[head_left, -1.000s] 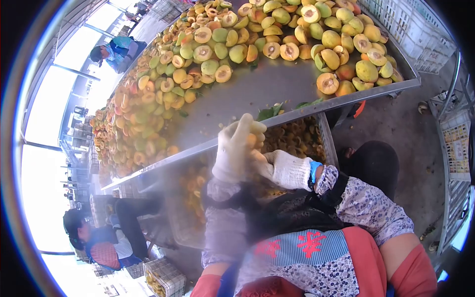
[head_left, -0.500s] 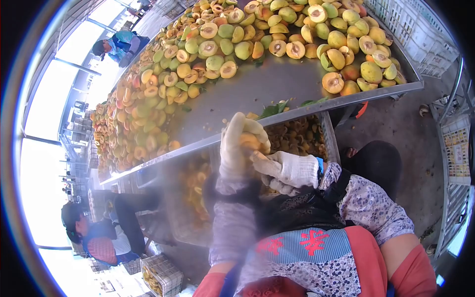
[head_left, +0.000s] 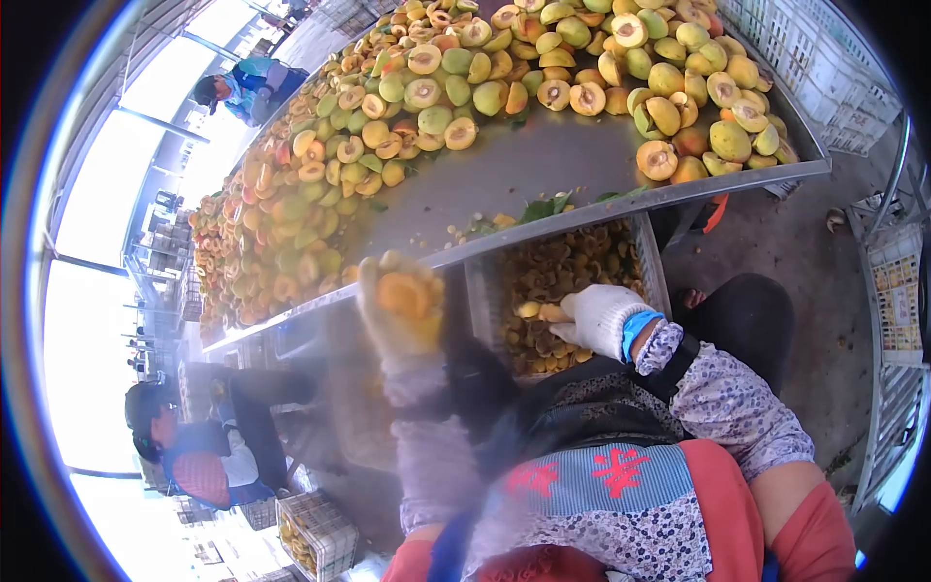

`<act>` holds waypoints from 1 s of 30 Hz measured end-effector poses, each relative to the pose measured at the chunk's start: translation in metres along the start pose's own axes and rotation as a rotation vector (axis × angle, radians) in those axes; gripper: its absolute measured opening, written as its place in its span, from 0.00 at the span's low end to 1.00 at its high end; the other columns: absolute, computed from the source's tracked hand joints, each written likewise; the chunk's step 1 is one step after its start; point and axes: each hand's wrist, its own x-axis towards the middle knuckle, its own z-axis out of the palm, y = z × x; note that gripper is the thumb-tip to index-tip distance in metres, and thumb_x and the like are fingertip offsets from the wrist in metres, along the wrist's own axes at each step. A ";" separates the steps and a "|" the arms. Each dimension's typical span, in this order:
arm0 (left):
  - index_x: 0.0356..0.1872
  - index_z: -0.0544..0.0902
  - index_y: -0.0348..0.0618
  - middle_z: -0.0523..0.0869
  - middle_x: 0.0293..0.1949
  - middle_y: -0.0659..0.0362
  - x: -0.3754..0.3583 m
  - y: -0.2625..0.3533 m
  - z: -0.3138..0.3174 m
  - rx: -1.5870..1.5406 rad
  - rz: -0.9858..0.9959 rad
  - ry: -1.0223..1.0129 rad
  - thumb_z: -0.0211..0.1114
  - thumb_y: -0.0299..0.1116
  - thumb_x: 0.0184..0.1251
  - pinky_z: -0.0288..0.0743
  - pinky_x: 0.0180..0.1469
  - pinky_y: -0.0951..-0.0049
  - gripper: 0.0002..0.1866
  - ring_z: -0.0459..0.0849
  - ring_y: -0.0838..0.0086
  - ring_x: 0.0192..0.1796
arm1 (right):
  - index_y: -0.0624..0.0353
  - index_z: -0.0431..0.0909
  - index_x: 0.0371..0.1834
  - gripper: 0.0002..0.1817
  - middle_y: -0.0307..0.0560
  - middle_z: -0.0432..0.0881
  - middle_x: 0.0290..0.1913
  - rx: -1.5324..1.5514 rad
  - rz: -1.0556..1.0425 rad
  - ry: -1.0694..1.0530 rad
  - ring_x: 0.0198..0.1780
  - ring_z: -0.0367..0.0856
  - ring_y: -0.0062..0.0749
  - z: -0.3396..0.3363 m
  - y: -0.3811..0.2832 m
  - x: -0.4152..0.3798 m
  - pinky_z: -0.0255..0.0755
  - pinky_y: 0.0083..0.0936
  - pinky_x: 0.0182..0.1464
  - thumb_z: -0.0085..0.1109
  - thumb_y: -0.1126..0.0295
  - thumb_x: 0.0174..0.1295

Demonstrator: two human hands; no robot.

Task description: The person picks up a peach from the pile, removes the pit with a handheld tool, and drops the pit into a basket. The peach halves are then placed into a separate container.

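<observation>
My left hand (head_left: 400,325), in a pale glove, is at the table's near edge. Its fingers curl up around a peach half (head_left: 403,294), whose orange cut face shows. To the right, my right hand (head_left: 596,318), in a white knit glove, hangs over a crate (head_left: 652,262) of pits and scraps (head_left: 562,267). Its fingers are pinched together, pointing left; what they hold, if anything, I cannot make out. A small yellow piece (head_left: 529,309) is just beyond the fingertips. Halved peaches (head_left: 456,92) are heaped on the metal table (head_left: 465,194) in front.
The table's raised metal rim (head_left: 679,192) runs between me and the heap. Green leaves (head_left: 545,208) lie beside it. Stacked white crates (head_left: 824,68) stand at right. One co-worker (head_left: 199,446) sits at left, another person (head_left: 250,89) farther back. A fruit crate (head_left: 317,538) is on the floor.
My hands were together around the fruit and have separated. The left has moved left with the peach half; the right has moved slightly right, over the crate of pits.
</observation>
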 end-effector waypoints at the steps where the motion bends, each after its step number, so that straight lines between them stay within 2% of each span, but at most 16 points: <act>1: 0.42 0.82 0.47 0.84 0.32 0.62 0.001 0.019 -0.027 0.125 0.078 0.052 0.59 0.50 0.74 0.81 0.31 0.70 0.17 0.84 0.71 0.31 | 0.59 0.82 0.44 0.22 0.58 0.87 0.36 0.001 0.000 0.003 0.42 0.86 0.57 0.001 0.003 -0.002 0.78 0.47 0.45 0.59 0.49 0.67; 2: 0.43 0.83 0.43 0.84 0.31 0.62 -0.015 0.042 -0.026 0.262 0.026 0.084 0.59 0.51 0.74 0.82 0.32 0.72 0.20 0.84 0.72 0.32 | 0.59 0.82 0.43 0.22 0.59 0.87 0.36 0.015 -0.054 0.104 0.43 0.86 0.58 0.004 0.006 -0.005 0.78 0.48 0.46 0.59 0.48 0.67; 4: 0.48 0.85 0.35 0.86 0.36 0.58 0.008 0.068 -0.116 1.164 0.400 0.137 0.57 0.50 0.76 0.80 0.38 0.76 0.24 0.86 0.73 0.35 | 0.59 0.82 0.43 0.22 0.60 0.87 0.37 0.028 -0.105 0.212 0.43 0.85 0.58 0.002 0.008 -0.007 0.78 0.48 0.47 0.58 0.48 0.67; 6: 0.49 0.85 0.32 0.88 0.41 0.52 0.001 0.082 -0.107 1.593 0.421 0.180 0.56 0.50 0.76 0.79 0.46 0.72 0.25 0.87 0.68 0.40 | 0.57 0.83 0.50 0.24 0.58 0.87 0.39 0.050 -0.097 0.365 0.43 0.86 0.57 -0.003 0.001 -0.005 0.78 0.50 0.48 0.52 0.47 0.69; 7: 0.49 0.85 0.32 0.88 0.41 0.52 0.002 0.081 -0.095 1.589 0.425 0.182 0.56 0.50 0.76 0.79 0.46 0.72 0.25 0.87 0.68 0.40 | 0.62 0.80 0.45 0.19 0.59 0.86 0.34 0.058 -0.128 0.496 0.40 0.87 0.53 0.000 0.001 -0.001 0.79 0.41 0.43 0.62 0.54 0.68; 11: 0.60 0.79 0.42 0.85 0.54 0.43 0.067 0.047 -0.055 2.118 0.629 -0.298 0.54 0.53 0.75 0.72 0.63 0.59 0.27 0.80 0.50 0.59 | 0.59 0.82 0.48 0.17 0.59 0.87 0.37 0.507 -0.317 0.867 0.41 0.85 0.60 -0.011 0.016 0.010 0.78 0.43 0.43 0.63 0.57 0.66; 13: 0.63 0.77 0.45 0.81 0.60 0.44 0.085 0.014 0.006 2.010 0.119 -0.162 0.51 0.50 0.77 0.72 0.63 0.58 0.24 0.78 0.48 0.62 | 0.58 0.82 0.49 0.17 0.60 0.86 0.35 0.600 -0.276 1.017 0.41 0.85 0.59 -0.033 0.013 -0.007 0.78 0.40 0.42 0.63 0.56 0.66; 14: 0.64 0.75 0.47 0.80 0.62 0.46 0.094 -0.005 0.023 2.102 0.062 -0.280 0.51 0.44 0.78 0.72 0.64 0.58 0.21 0.77 0.50 0.64 | 0.57 0.81 0.49 0.18 0.61 0.85 0.35 0.594 -0.210 1.056 0.41 0.85 0.59 -0.044 0.014 -0.015 0.78 0.40 0.42 0.62 0.56 0.66; 15: 0.67 0.72 0.51 0.79 0.63 0.48 0.110 -0.026 0.015 2.203 0.261 -0.624 0.49 0.39 0.78 0.72 0.65 0.59 0.20 0.77 0.50 0.64 | 0.58 0.81 0.50 0.18 0.61 0.85 0.35 0.558 -0.093 1.038 0.40 0.85 0.58 -0.050 0.021 -0.018 0.78 0.38 0.42 0.61 0.56 0.67; 16: 0.68 0.69 0.53 0.78 0.63 0.50 0.132 -0.060 0.001 2.222 0.438 -0.690 0.50 0.38 0.77 0.72 0.65 0.59 0.21 0.77 0.50 0.63 | 0.58 0.80 0.51 0.17 0.60 0.85 0.34 0.586 -0.163 1.144 0.40 0.85 0.58 -0.050 0.026 -0.016 0.78 0.38 0.41 0.62 0.58 0.67; 20: 0.55 0.84 0.48 0.86 0.54 0.48 0.074 -0.092 0.125 1.903 0.033 -0.646 0.52 0.54 0.73 0.75 0.61 0.57 0.25 0.81 0.45 0.57 | 0.59 0.80 0.50 0.15 0.60 0.85 0.36 0.580 -0.217 1.189 0.40 0.85 0.57 -0.058 0.035 -0.025 0.78 0.37 0.42 0.62 0.61 0.67; 23: 0.50 0.86 0.41 0.88 0.47 0.45 0.072 -0.116 0.140 1.844 0.143 -0.802 0.52 0.57 0.73 0.75 0.59 0.57 0.28 0.85 0.51 0.53 | 0.59 0.80 0.52 0.15 0.56 0.87 0.41 0.630 -0.219 1.194 0.45 0.87 0.52 -0.058 0.036 -0.032 0.78 0.34 0.45 0.63 0.64 0.67; 24: 0.50 0.86 0.41 0.88 0.47 0.45 0.078 -0.121 0.141 1.832 0.174 -0.818 0.52 0.57 0.73 0.75 0.59 0.57 0.28 0.85 0.51 0.53 | 0.59 0.80 0.53 0.15 0.55 0.87 0.42 0.627 -0.237 1.197 0.45 0.87 0.50 -0.059 0.037 -0.034 0.78 0.33 0.46 0.63 0.65 0.67; 26: 0.47 0.86 0.41 0.88 0.45 0.44 0.096 -0.130 0.129 1.534 -0.213 -0.906 0.55 0.54 0.73 0.76 0.57 0.60 0.25 0.85 0.51 0.51 | 0.58 0.80 0.54 0.15 0.57 0.87 0.43 0.742 -0.224 1.169 0.46 0.87 0.50 -0.061 0.033 -0.043 0.78 0.32 0.47 0.63 0.65 0.67; 28: 0.46 0.84 0.39 0.87 0.43 0.45 0.100 -0.127 0.124 1.433 -0.199 -0.960 0.58 0.46 0.72 0.77 0.54 0.63 0.19 0.85 0.53 0.48 | 0.60 0.80 0.54 0.16 0.60 0.87 0.42 0.759 -0.184 1.169 0.45 0.87 0.53 -0.064 0.035 -0.047 0.78 0.33 0.46 0.63 0.64 0.67; 30: 0.46 0.85 0.35 0.86 0.37 0.63 0.083 -0.106 0.131 1.420 0.038 -1.056 0.59 0.43 0.76 0.77 0.48 0.75 0.18 0.82 0.79 0.41 | 0.61 0.80 0.53 0.17 0.62 0.86 0.39 0.747 -0.103 1.147 0.43 0.86 0.56 -0.068 0.035 -0.054 0.78 0.35 0.44 0.62 0.61 0.68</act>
